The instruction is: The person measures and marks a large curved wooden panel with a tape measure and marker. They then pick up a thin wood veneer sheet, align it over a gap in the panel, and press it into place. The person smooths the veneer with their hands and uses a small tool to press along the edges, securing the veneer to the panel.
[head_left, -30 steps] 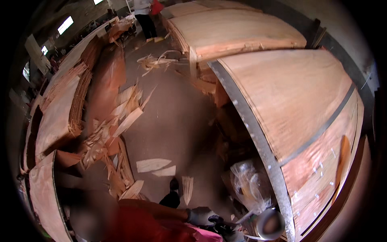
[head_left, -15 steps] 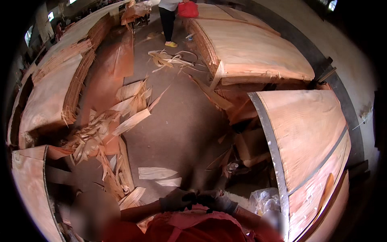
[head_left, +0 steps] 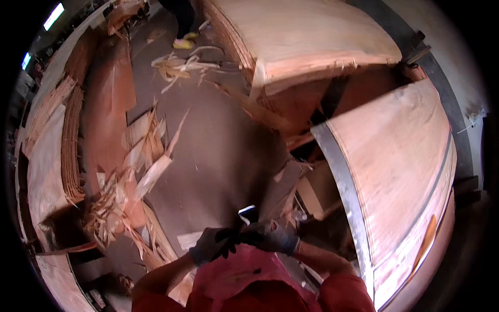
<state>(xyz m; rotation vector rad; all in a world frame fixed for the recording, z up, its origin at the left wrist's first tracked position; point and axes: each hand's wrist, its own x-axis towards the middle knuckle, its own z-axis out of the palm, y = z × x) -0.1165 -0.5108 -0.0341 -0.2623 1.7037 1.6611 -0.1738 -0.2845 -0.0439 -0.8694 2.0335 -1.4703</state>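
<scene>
My left hand [head_left: 210, 244] and my right hand [head_left: 273, 238] meet in front of my chest, both in grey gloves with dark palms and fingers. Their fingers are bent inward and dark against each other, so what they grip is hidden. Just beyond the fingertips shows a small dark flat thing with a white edge [head_left: 248, 212]; its kind is unclear, and so is which hand it belongs to. A pink apron [head_left: 236, 270] over red clothing lies right below my hands.
To my right stands a veneer-covered surface with a metal edge [head_left: 343, 171]; beyond it is a thick veneer stack [head_left: 317, 36]. Torn veneer scraps [head_left: 122, 203] litter the floor at left, near another stack [head_left: 47, 161]. A person in yellow shoes [head_left: 183, 43] stands far off.
The view has tilted and shifted, so my hands appear higher and the left stack further left. The small white-edged thing now shows beyond my fingers. The far person appears further left.
</scene>
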